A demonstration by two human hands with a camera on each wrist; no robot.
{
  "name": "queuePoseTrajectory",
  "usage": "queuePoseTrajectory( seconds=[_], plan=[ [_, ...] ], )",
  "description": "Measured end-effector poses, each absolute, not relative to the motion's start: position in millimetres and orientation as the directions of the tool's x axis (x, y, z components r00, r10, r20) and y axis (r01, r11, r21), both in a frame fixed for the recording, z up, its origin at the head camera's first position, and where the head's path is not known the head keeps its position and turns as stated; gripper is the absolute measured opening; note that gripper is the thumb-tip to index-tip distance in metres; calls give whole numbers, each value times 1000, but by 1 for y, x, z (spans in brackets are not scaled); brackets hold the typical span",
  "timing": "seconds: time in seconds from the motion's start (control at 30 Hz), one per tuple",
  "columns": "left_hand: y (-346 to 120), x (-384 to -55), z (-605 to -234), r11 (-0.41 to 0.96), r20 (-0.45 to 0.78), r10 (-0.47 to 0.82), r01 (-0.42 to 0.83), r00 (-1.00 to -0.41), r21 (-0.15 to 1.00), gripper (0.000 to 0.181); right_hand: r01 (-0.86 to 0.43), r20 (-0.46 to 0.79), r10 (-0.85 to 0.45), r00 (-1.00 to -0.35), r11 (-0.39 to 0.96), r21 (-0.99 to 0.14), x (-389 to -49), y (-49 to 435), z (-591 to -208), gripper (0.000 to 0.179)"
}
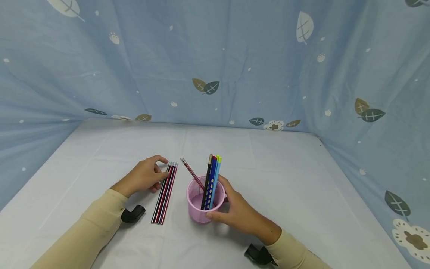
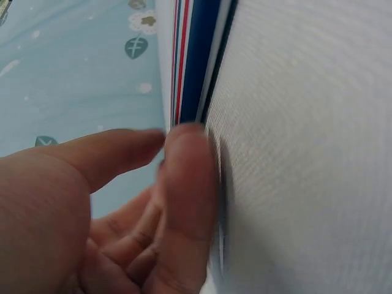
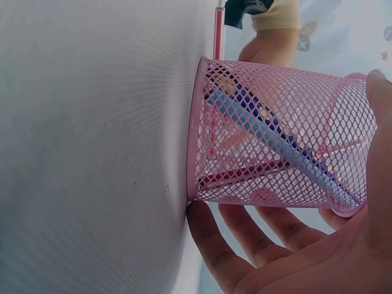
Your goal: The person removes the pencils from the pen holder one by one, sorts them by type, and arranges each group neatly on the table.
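Several striped pencils [image 1: 164, 194] in red, black and white lie side by side on the white cloth. My left hand [image 1: 142, 175] is at their left edge, its index finger reaching toward the silver ends and its thumb over the side; in the left wrist view, fingertips are right beside the pencils [image 2: 199, 55]. My right hand [image 1: 243, 213] grips a pink mesh pen holder [image 1: 199, 217] from the right, thumb at the near rim. Upright inside are a black pencil [image 1: 206, 183], dark blue dotted ones and a light blue one [image 1: 215, 183]. A red patterned pencil [image 1: 193, 173] leans out leftward.
White cloth [image 1: 285, 186] covers the table. A blue curtain [image 1: 235, 56] with leaf prints hangs behind and along both sides. Black wrist mounts [image 1: 133, 214] show beside both sleeves, close to the tabletop.
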State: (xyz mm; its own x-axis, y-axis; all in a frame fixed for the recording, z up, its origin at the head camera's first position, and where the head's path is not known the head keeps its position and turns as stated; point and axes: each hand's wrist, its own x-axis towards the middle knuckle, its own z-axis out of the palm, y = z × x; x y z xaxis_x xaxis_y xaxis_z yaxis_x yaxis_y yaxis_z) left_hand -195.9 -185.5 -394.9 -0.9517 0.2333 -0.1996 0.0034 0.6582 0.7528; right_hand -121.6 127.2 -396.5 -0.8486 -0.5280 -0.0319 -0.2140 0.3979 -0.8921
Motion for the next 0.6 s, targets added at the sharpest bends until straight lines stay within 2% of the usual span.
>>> queuePoseTrajectory(
  seconds=[0.37, 0.6],
  plan=[
    [-172, -187, -379, 651, 45, 189, 160, -981, 742, 29, -219, -23, -531, -847, 389, -895, -121, 126, -396, 95],
    [-161, -179, -370, 582, 226, 171, 283, -959, 762, 39, -220, -24, -532, -846, 389, -895, -122, 127, -396, 95]
  ],
)
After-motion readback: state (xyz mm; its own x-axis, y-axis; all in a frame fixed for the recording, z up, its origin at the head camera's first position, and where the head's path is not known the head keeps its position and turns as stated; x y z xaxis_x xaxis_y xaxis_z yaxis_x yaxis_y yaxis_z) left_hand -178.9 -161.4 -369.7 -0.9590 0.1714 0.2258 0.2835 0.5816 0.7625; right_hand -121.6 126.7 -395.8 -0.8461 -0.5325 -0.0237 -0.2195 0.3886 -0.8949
